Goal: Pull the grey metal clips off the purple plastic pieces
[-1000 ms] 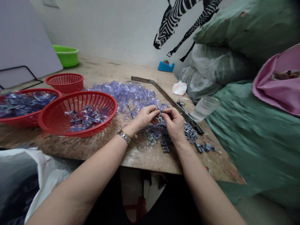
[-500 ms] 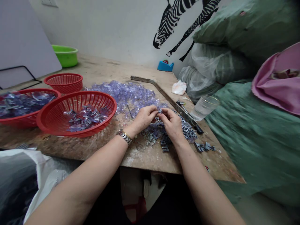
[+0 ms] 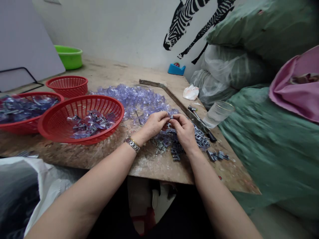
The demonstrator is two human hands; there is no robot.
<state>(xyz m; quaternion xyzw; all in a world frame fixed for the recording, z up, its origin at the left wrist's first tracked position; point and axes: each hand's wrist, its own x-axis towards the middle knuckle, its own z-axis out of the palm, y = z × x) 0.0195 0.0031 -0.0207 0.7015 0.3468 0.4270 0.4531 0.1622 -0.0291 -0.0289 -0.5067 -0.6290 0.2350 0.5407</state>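
Observation:
Both hands meet over the table, fingertips almost touching. My left hand (image 3: 155,125), with a metal watch on the wrist, is closed in a pinch at a small part mostly hidden by the fingers. My right hand (image 3: 184,131) pinches a small grey plastic piece (image 3: 171,117) between thumb and forefinger. Beneath them lie loose grey plastic parts (image 3: 175,153) and a scatter of small metal pins (image 3: 159,146). Behind the hands spreads a heap of clear purple plastic pieces (image 3: 134,98).
Left stand red baskets, the nearest (image 3: 82,139) holding purple-and-grey pieces. A bent metal bar (image 3: 174,98) crosses the table behind my right hand, near a drinking glass (image 3: 218,114). Green sacks (image 3: 269,146) crowd the right edge. A green basin (image 3: 71,59) sits at the back.
The fingertips have parted slightly, with the right hand shifting a little to the right. The baskets and heaps stay as they were.

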